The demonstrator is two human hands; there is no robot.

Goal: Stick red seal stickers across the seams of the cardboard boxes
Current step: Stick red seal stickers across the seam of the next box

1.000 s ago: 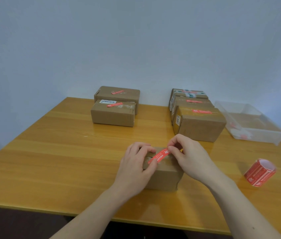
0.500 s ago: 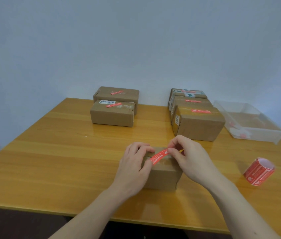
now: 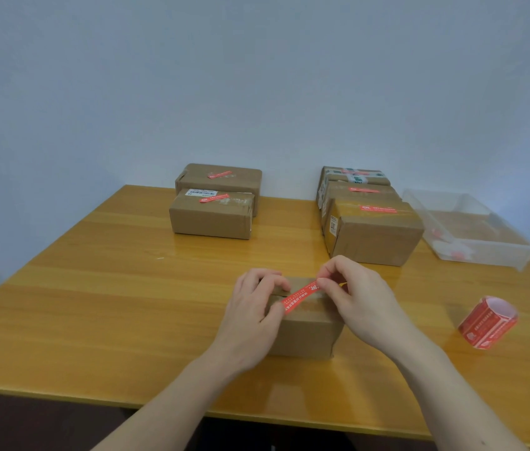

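Red seal sticker [image 3: 301, 295] runs diagonally across the top seam of the small cardboard box [image 3: 305, 330]; far end pinched in my right fingertips; near end under my left thumb.

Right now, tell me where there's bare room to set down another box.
Bare table stretches left of the left hand, up to the two sealed boxes. A strip lies between the right hand and sticker roll. The far right is crowded: stacked boxes, plastic bin.

left hand [image 3: 253, 315] hides the sticker's [image 3: 301, 296] near end; print too small.
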